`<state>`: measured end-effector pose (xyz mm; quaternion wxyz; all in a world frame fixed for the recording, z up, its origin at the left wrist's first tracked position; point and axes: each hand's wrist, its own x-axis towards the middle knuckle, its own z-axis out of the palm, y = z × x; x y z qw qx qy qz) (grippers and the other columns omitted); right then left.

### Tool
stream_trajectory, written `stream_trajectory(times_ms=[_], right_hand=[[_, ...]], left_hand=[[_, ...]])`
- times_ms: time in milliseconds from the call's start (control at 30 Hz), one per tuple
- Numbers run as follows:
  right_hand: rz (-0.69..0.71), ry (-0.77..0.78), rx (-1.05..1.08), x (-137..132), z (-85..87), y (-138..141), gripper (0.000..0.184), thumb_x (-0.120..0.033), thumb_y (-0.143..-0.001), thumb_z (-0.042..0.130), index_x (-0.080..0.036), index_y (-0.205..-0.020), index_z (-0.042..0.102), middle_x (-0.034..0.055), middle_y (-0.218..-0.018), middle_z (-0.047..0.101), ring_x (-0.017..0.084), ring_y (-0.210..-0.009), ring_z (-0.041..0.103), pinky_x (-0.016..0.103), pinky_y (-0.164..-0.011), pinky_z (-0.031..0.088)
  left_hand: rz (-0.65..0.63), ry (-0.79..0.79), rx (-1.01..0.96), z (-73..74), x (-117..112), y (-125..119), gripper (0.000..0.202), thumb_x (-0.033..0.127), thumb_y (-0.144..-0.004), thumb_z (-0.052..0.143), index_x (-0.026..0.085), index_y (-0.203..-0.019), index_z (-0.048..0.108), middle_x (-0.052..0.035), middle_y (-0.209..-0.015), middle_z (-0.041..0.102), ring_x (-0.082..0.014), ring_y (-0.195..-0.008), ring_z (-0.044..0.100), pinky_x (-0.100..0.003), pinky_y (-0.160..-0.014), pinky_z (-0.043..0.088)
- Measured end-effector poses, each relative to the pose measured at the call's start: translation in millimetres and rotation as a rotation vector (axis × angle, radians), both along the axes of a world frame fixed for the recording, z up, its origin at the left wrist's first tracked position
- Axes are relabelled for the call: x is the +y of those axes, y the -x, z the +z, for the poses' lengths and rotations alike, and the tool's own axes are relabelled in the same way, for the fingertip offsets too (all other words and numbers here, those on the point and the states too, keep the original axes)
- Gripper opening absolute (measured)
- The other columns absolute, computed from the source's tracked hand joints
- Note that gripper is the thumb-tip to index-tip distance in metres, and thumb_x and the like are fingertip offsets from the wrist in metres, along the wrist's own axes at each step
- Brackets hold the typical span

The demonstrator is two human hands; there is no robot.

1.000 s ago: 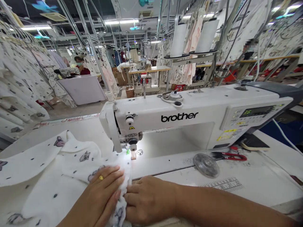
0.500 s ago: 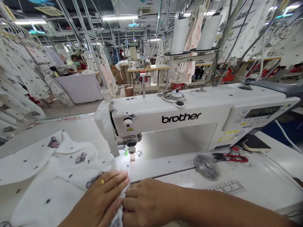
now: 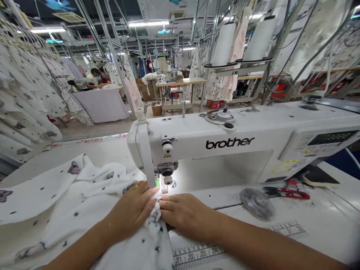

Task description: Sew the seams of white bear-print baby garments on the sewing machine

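White printed fabric [image 3: 92, 195] lies across the left of the sewing table, its right edge running under the presser foot [image 3: 158, 183] of a white sewing machine [image 3: 197, 138]. My left hand [image 3: 133, 204], a yellow ring on one finger, presses on the fabric close in front of the foot, its thumb and fingers closed on the bunched cloth. Directly to its right, my right hand [image 3: 185, 215] grips the fabric's edge with bent fingers; the fingertips are partly hidden. Below both hands the cloth hangs in folds toward me. The needle area is lit, and the needle itself is hard to make out.
Right of the hands lie a clear round disc [image 3: 257, 204], red-handled thread snips [image 3: 287, 193] and a dark flat object [image 3: 319, 175]. A printed ruler scale [image 3: 202, 255] marks the table's front. Thread cones [image 3: 224, 44] stand behind the machine. Beyond, a person [image 3: 102, 77] sits among hanging garments.
Both hands have moved up closer to the presser foot, and the fabric has bunched beneath them. The camera view has shifted, so the machine appears farther right.
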<state>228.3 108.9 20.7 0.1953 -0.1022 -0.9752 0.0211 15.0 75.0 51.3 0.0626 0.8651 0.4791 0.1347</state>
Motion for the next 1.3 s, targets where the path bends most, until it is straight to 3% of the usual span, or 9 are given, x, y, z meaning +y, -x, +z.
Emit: stream_trajectory(times_ms=[133,267,367,467,700,833,967,1067,1300], right_hand=[[0.122,-0.173,0.052,-5,5.9,-3,0.019,-0.014,-0.094,0.053,-0.016,-0.076,0.056,0.0014,-0.078,0.058,0.016,-0.076,0.053,0.03,-0.066,0.042],[0.254,-0.23,0.094,-14,8.5,-4,0.021,-0.015,-0.091,0.056,-0.016,-0.071,0.055,-0.0005,-0.069,0.053,0.015,-0.066,0.051,0.03,-0.057,0.039],[0.234,-0.246,0.101,-16,9.1,-3,0.02,-0.014,-0.091,0.055,-0.016,-0.072,0.056,-0.0002,-0.069,0.054,0.014,-0.065,0.053,0.028,-0.054,0.038],[0.194,-0.239,0.118,-15,10.8,-4,0.019,-0.012,-0.091,0.054,-0.016,-0.072,0.055,-0.001,-0.069,0.054,0.013,-0.065,0.053,0.028,-0.053,0.036],[0.213,-0.111,-0.026,-13,11.6,-9,0.011,-0.017,-0.088,0.057,-0.018,-0.077,0.055,-0.0025,-0.075,0.06,0.015,-0.077,0.055,0.029,-0.061,0.038],[0.217,0.023,-0.009,-9,14.4,-6,0.014,-0.028,-0.08,0.06,-0.019,-0.071,0.055,-0.0014,-0.075,0.061,0.016,-0.078,0.054,0.029,-0.071,0.042],[-0.086,0.134,0.138,-7,12.1,0,0.019,-0.029,-0.092,0.054,-0.014,-0.083,0.062,0.0038,-0.081,0.065,0.017,-0.075,0.054,0.03,-0.075,0.043],[-0.269,0.226,0.186,-7,7.3,3,0.014,-0.026,-0.094,0.058,-0.014,-0.092,0.065,0.0045,-0.085,0.067,0.018,-0.083,0.056,0.031,-0.08,0.043],[-0.168,0.248,0.064,-4,6.2,9,0.01,-0.012,-0.093,0.056,-0.017,-0.098,0.063,0.0031,-0.099,0.07,0.018,-0.096,0.053,0.032,-0.087,0.038]], left_hand=[[0.001,-0.103,-0.013,2.0,-18,2,0.032,0.034,-0.098,0.039,0.023,-0.124,0.053,-0.0069,-0.117,0.064,-0.0234,-0.115,0.056,-0.04,-0.101,0.045],[-0.076,-0.391,0.052,-11.5,-48,0,0.062,0.055,-0.085,0.055,0.017,-0.134,0.047,-0.0118,-0.125,0.062,-0.0274,-0.115,0.057,-0.035,-0.095,0.049],[-0.06,-0.49,0.142,-25.2,-59,0,0.063,0.035,-0.078,0.06,0.011,-0.134,0.045,-0.0155,-0.126,0.062,-0.0281,-0.114,0.06,-0.034,-0.091,0.052],[-0.007,-0.433,0.115,-23.8,-53,8,0.053,0.015,-0.072,0.05,0.019,-0.124,0.05,-0.01,-0.124,0.064,-0.0253,-0.112,0.062,-0.033,-0.09,0.054],[0.134,-0.366,0.025,20.5,-23,22,0.033,0.006,-0.063,0.04,0.025,-0.087,0.053,-0.0013,-0.085,0.064,-0.0212,-0.077,0.065,-0.029,-0.065,0.051],[0.11,-0.232,-0.016,9.6,-22,6,0.019,0.013,-0.074,0.045,0.023,-0.09,0.051,-0.0012,-0.08,0.06,-0.0205,-0.072,0.061,-0.03,-0.064,0.049],[0.221,-0.102,-0.081,-10.0,-24,3,0.009,0.028,-0.086,0.054,0.024,-0.093,0.051,0.0003,-0.08,0.063,-0.019,-0.071,0.062,-0.029,-0.061,0.05],[0.245,-0.082,-0.092,-12.9,-26,9,0.021,0.017,-0.083,0.05,0.025,-0.101,0.056,0.0,-0.091,0.066,-0.0192,-0.08,0.065,-0.029,-0.067,0.051],[0.081,-0.197,-0.23,-4.8,-26,4,0.037,0.006,-0.075,0.038,0.023,-0.103,0.056,-0.006,-0.108,0.062,-0.0228,-0.103,0.058,-0.036,-0.089,0.048]])
